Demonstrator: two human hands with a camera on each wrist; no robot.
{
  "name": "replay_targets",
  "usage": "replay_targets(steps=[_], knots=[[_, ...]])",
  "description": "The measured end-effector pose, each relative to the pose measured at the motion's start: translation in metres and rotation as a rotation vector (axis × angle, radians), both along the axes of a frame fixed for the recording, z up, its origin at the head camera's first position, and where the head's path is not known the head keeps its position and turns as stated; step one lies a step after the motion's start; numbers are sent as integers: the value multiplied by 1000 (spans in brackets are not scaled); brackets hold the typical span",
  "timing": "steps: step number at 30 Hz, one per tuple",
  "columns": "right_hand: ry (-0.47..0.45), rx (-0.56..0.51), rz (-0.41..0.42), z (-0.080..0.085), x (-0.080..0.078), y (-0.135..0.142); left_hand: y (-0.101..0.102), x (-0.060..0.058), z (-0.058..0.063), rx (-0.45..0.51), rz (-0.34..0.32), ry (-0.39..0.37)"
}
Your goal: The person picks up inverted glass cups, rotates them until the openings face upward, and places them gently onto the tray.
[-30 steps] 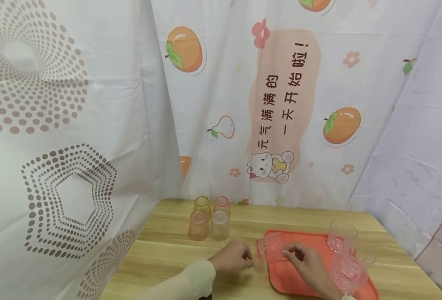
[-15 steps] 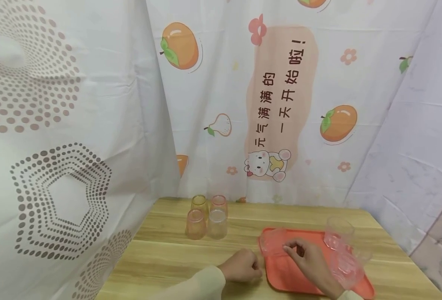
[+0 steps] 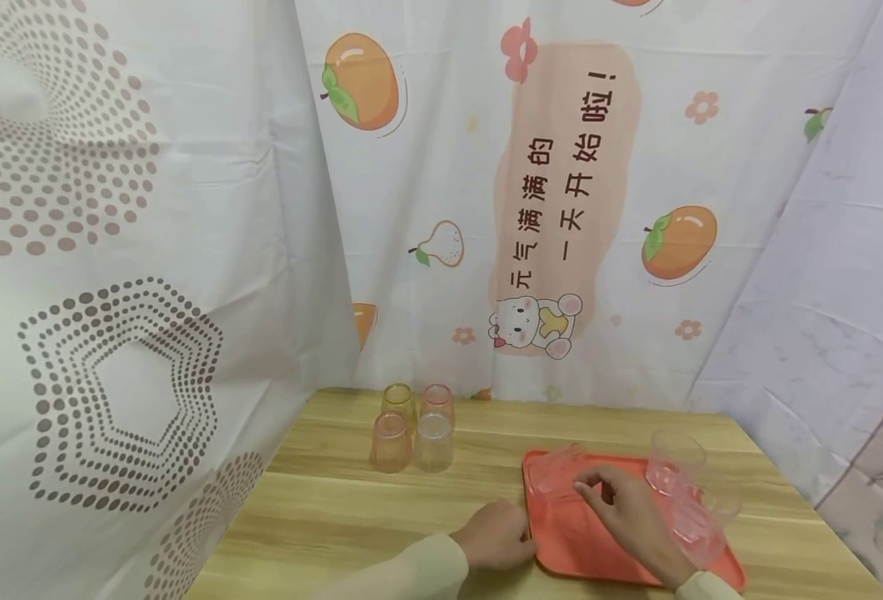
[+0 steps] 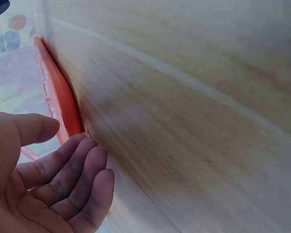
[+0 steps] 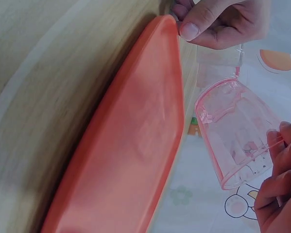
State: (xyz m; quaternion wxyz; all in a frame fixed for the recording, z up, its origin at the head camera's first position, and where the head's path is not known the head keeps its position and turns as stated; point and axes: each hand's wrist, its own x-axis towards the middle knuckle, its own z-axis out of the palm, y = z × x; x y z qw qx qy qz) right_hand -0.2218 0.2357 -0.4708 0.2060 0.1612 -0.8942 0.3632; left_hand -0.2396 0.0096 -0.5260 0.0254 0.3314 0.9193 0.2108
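Observation:
My right hand [image 3: 629,508] is over the orange-red tray [image 3: 584,542]. It pinches the edge of a clear cup [image 5: 237,136], which lies tilted above the tray's far left part in the head view. My left hand [image 3: 496,535] is at the tray's left edge. In the left wrist view its curled fingers [image 4: 94,162] meet the tray's outer wall, with the thumb on the other side of the rim. More clear cups, one of them a clear cup [image 3: 676,458] at the back, stand on the tray's right side, partly behind my right arm.
Toward the back left of the wooden table [image 3: 321,508] stand a yellow glass [image 3: 398,402], two pinkish glasses and a clear glass [image 3: 434,446], all upside down. A printed curtain [image 3: 441,183] hangs behind, and further curtains hang at both sides.
My left hand has moved right to the tray's left edge. The cup in my right hand has shifted from across the tray's left edge to over the tray, and its tilt has changed.

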Motion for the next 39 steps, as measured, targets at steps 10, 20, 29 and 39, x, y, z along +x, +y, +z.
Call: replay_targets(steps=[10,20,29,39], knots=[[27,38,-13,6,-2,6,8,0,2,-55,25,18],[87,144,-15,15,-15,15,8,3,4,-37,52,-47],[200,246,-14,15,-30,33,11,7,8,-49,91,-76],[245,358,-10,20,-43,46,11,7,7,-42,94,-111]])
